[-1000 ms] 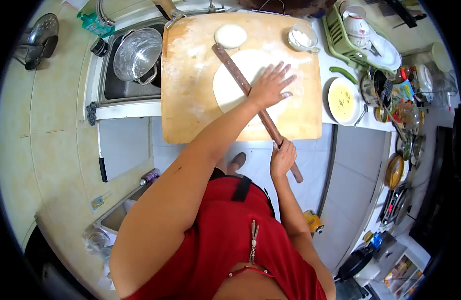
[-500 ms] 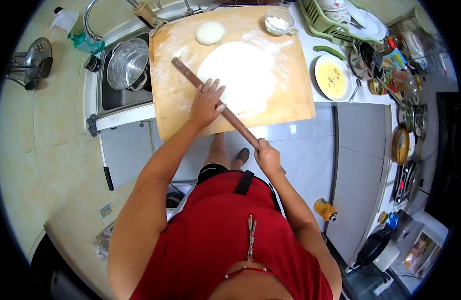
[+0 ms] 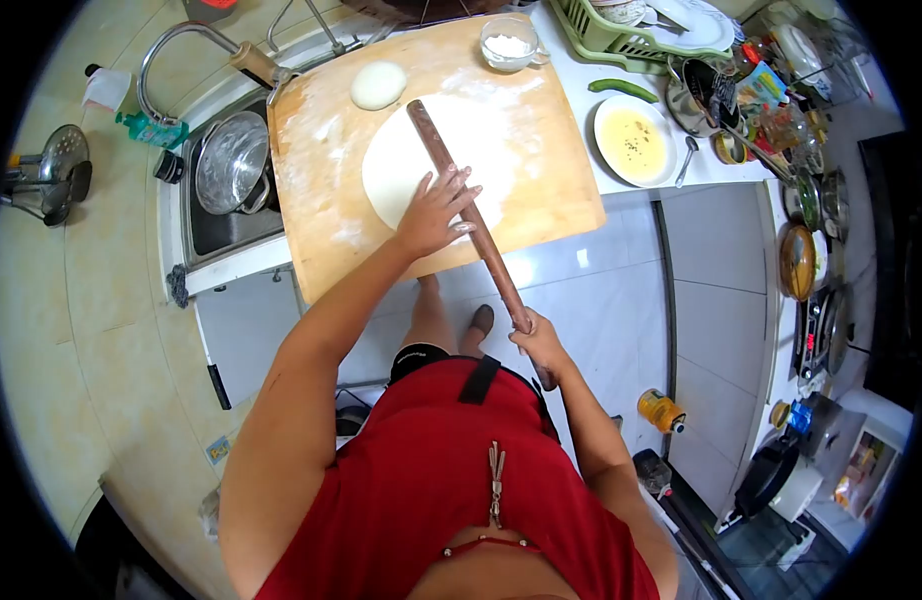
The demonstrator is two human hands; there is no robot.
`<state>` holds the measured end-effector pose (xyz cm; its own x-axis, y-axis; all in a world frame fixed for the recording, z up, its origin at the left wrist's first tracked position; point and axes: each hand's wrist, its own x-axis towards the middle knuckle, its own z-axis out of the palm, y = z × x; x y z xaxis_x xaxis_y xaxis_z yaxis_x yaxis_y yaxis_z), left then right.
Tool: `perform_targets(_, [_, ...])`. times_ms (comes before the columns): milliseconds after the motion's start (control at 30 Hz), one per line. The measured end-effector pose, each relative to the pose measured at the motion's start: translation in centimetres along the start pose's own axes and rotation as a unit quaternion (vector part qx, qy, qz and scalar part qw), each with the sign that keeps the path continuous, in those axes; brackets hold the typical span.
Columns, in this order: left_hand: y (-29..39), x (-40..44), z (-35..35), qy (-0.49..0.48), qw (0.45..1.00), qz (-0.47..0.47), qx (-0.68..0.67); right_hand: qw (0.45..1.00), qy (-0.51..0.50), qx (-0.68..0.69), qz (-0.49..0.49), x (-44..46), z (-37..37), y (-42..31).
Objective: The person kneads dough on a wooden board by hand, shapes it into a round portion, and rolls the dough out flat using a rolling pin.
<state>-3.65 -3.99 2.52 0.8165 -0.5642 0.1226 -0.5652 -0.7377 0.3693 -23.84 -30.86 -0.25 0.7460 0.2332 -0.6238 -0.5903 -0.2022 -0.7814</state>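
Observation:
A long brown rolling pin [image 3: 496,262] lies slantwise across a flat, round sheet of white dough [image 3: 389,172] on a floured wooden board [image 3: 556,165]. My left hand [image 3: 437,214] rests on the pin's middle with its fingers stretched out and the palm down. Near my waist, my right hand [image 3: 543,342] is closed around the pin's near end, which sticks out past the board's front edge. A smooth dough ball [image 3: 378,86] sits at the back of the board. Beside the board's back right corner stands a glass cup of flour [image 3: 508,46].
On the left, a sink holds a metal pot [image 3: 231,165] below a faucet [image 3: 171,45]. To the right are a bowl of yellow liquid [image 3: 633,142], a spoon [image 3: 687,160], a green pepper [image 3: 623,90] and a green dish rack [image 3: 581,40]. An orange bottle [image 3: 661,411] is on the floor.
The rolling pin has moved right over the dough and swung steeper, its near end now closer to my body. Both hands moved with it. The view has shifted slightly.

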Motion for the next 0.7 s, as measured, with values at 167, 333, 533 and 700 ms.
perform_targets(167, [1.6,5.5,1.4,-0.015,0.998,0.059,0.001,0.999,0.032,0.03,0.018,-0.3,-1.2,0.5])
perform_targets(333, [5.2,12.3,3.8,0.011,0.99,0.139,-0.005,0.991,0.123,0.041,0.015,-1.2,-0.8,2.5])
perform_targets(533, [8.6,16.6,5.7,0.042,0.982,0.179,-0.041,0.974,0.221,-0.041,0.019,-2.3,-1.5,2.0])
perform_targets(700, [8.3,13.2,2.6,-0.002,0.989,0.144,-0.03,0.952,0.269,-0.145,-0.032,-2.9,0.1,1.4])
